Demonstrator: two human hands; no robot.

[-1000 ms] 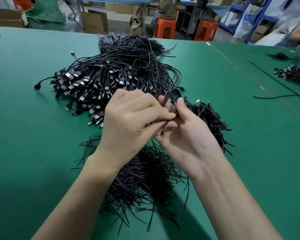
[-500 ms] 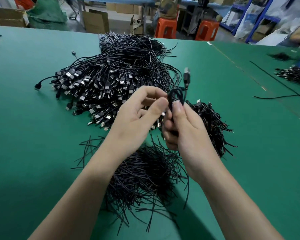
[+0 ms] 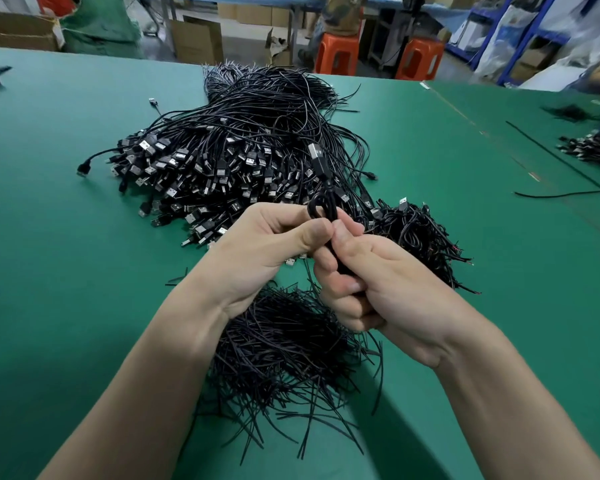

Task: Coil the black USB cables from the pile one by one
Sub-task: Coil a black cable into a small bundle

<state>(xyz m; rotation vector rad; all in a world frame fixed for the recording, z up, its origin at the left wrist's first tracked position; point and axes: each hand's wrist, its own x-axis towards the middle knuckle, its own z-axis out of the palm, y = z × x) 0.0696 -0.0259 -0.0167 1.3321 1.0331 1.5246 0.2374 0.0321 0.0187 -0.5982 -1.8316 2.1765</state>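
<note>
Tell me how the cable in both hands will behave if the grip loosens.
Likely springy: the coiled cable is pinched into a tight loop by the left hand and right hand, so it may uncoil. Probably light, being thin. Its plug stands upright unsupported, so that end seems stiff.

cable pile (image 3: pixel 243 147) behind hands, coiled bundles (image 3: pixel 420 233) right of them

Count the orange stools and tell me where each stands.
2. One orange stool stands past the far edge of the table, behind the cable pile; the other stool is to its right. More may be hidden below that edge.
</note>
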